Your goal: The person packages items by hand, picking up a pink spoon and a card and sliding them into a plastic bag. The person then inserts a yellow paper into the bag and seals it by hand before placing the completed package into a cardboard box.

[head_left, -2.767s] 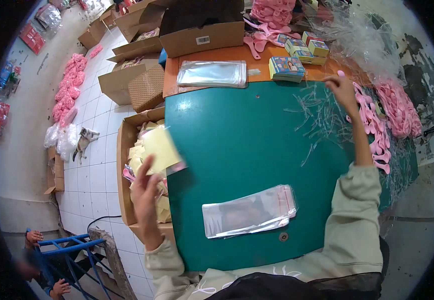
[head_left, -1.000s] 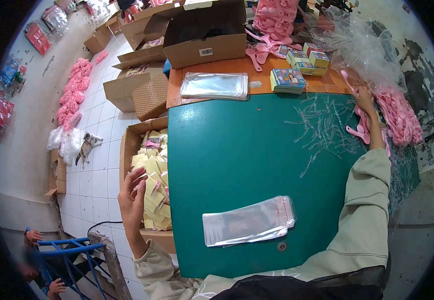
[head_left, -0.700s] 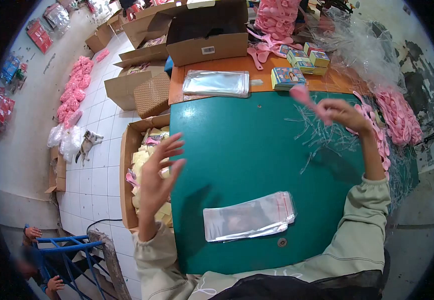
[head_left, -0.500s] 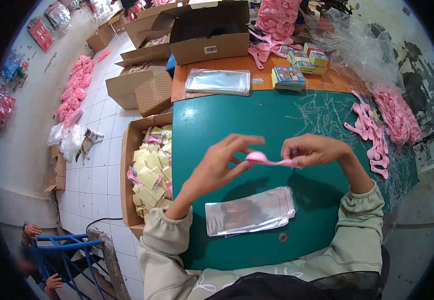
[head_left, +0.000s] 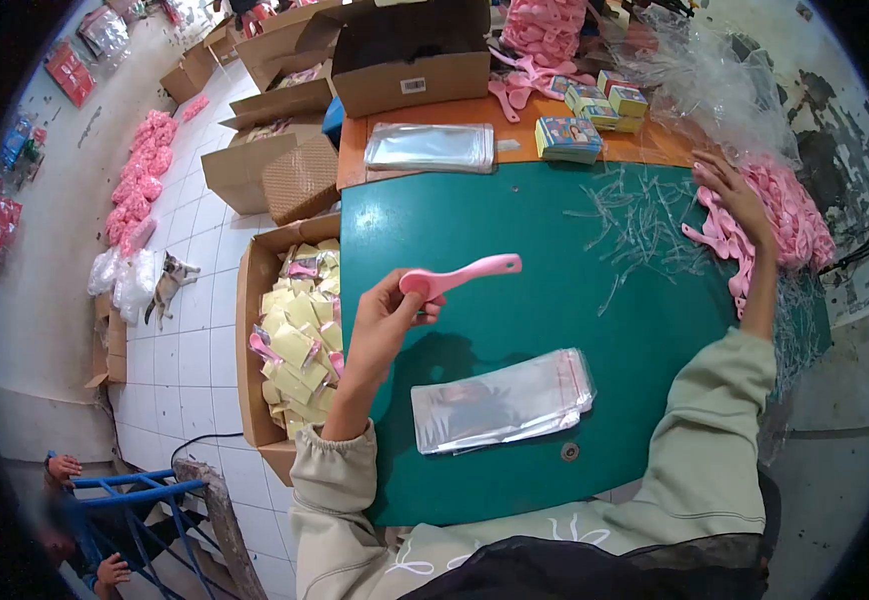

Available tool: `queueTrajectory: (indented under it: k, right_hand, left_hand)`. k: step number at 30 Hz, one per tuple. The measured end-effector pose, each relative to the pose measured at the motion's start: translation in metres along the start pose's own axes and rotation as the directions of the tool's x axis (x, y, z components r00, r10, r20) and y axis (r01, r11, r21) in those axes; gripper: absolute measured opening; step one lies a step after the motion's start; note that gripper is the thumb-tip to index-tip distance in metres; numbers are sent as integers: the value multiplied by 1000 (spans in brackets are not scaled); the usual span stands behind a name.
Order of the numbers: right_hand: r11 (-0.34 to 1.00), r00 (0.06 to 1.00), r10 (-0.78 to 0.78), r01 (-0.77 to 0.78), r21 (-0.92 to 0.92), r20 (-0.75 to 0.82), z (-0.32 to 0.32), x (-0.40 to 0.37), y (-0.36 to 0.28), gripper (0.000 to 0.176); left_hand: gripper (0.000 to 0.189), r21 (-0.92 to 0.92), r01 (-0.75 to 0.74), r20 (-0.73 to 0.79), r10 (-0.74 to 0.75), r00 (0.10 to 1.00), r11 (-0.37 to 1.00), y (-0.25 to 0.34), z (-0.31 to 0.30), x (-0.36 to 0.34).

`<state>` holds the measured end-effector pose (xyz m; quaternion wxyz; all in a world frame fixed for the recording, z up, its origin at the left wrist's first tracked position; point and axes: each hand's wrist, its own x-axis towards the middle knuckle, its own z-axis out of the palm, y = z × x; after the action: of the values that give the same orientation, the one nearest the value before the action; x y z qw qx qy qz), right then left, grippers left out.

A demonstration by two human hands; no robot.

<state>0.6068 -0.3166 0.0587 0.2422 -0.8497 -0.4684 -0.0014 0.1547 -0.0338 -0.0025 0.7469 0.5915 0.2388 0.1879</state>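
**Spoon pinched by its bowl, second hand over the loose ones**

The left hand [head_left: 380, 330] holds a pink spoon [head_left: 470, 270] up above the green table [head_left: 425, 220], thumb pressed on the bowl and fingers curled beneath. The handle points away to the right of that hand, free along its length. This looks like a sound grip: a firm thumb should stop the spoon from twisting, and a light one would let the long handle swing.

The right hand [head_left: 740, 195] is well apart from it, fingers loosely spread and fairly wide, over the loose spoons [head_left: 730, 245]; whether a fingertip touches one, I cannot tell. These lie overlapped, so lifting one by a clear end seems wiser than raking at the middle (they probably snag on each other). A tangle of clear strips [head_left: 635, 225] lies just left of the right hand, and a low sweep could drag some along.

Nearer the body than the left hand, and a little right of it, the clear bags [head_left: 500, 405] lie flat in a stack. The open box [head_left: 255, 400] of small packets sits just left of that hand's wrist.
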Motion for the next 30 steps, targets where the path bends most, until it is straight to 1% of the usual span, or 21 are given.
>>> queueTrajectory:
  k: [1, 2, 3, 4, 5, 6, 9, 11, 12, 13, 14, 15, 16, 18, 20, 21, 22, 24, 26, 28, 30]
  right_hand:
    - [973, 997, -41, 25, -231, -63, 10, -5, -26, 47]
    - [893, 989, -95, 33, -448, -116, 22, -11, -59, 49]
    - [999, 999, -39, 38, -18, -37, 33, -22, -113, 52]
    - [912, 998, -21, -4, 411, 57, 44, -33, -164, 56]
    - [774, 980, -115, -15, 633, 164, 56, -45, -190, 56]
    - [583, 943, -232, -61, 810, 238, 66, -55, -208, 57]
    - [643, 929, -282, -2, 766, 239, 73, -69, -239, 62]
    - [739, 819, -494, 218, 638, 292, 39, -57, -225, 61]
    - [754, 743, -580, 333, 567, 334, 21, -47, -207, 60]
    - [540, 676, -677, 188, 820, 291, 16, -38, -177, 58]
    - [266, 625, -753, 2, 964, 207, 15, -27, -131, 55]
    - [203, 873, -436, -142, 969, 219, 26, -11, -46, 50]
    - [85, 967, -49, -244, 966, 249, 36, 0, 15, 48]
    - [474, 978, 47, -202, 857, 205, 19, 0, 3, 45]
    - [777, 983, 125, -180, 604, 131, -4, -17, -19, 44]
    - [883, 984, 151, -175, 435, 89, -12, -26, -31, 44]
    - [797, 992, 111, -120, 592, 52, -12, -33, -60, 45]
    - [548, 997, 57, 7, 836, -46, 9, -44, -145, 48]
    - [695, 976, -214, 119, 709, 46, 39, -59, -189, 48]
    - [475, 962, -186, -91, 875, 201, 70, -75, -232, 38]
    - [526, 980, -146, -36, 850, 132, 83, -75, -240, 31]
  left_hand:
    - [19, -47, -4, 16, 5, 1000, 999, 1, 5, 1]
    - [19, -91, -7, 32, 10, 999, 996, 5, 14, 1]
    - [18, -134, -4, 50, 11, 999, 991, 8, 24, 0]
    - [18, -134, -4, 80, 15, 997, 991, 8, 33, 0]
    - [17, -134, -6, 108, 21, 994, 991, 8, 41, 0]
    - [17, -131, -9, 134, 26, 991, 991, 8, 48, 0]
    - [15, -142, 21, 218, 11, 976, 990, 8, 67, -6]
    - [14, -156, 16, 237, 22, 971, 988, 7, 68, -8]
    - [14, -164, 14, 247, 28, 969, 986, 7, 69, -8]
    - [14, -162, 9, 228, 28, 973, 987, 7, 67, -8]
    - [14, -159, 6, 212, 28, 977, 987, 6, 63, -7]
    - [14, -156, 0, 198, 32, 980, 988, 5, 60, -6]
    - [13, -166, 3, 192, 30, 981, 986, 4, 58, -6]
    - [13, -190, -5, 158, 36, 987, 982, 3, 54, -4]
    - [13, -186, -1, 160, 32, 987, 983, 2, 53, -3]
    - [14, -187, 5, 159, 25, 987, 982, 1, 54, -4]
    - [14, -183, 18, 168, 13, 986, 983, 1, 55, -4]
    - [15, -175, 42, 192, -7, 981, 984, 2, 59, -3]
    - [16, -150, 41, 236, -4, 972, 988, 3, 65, -5]
    - [17, -134, 24, 278, 15, 960, 991, 0, 71, -5]
    - [18, -125, -6, 307, 45, 951, 992, -8, 73, -7]
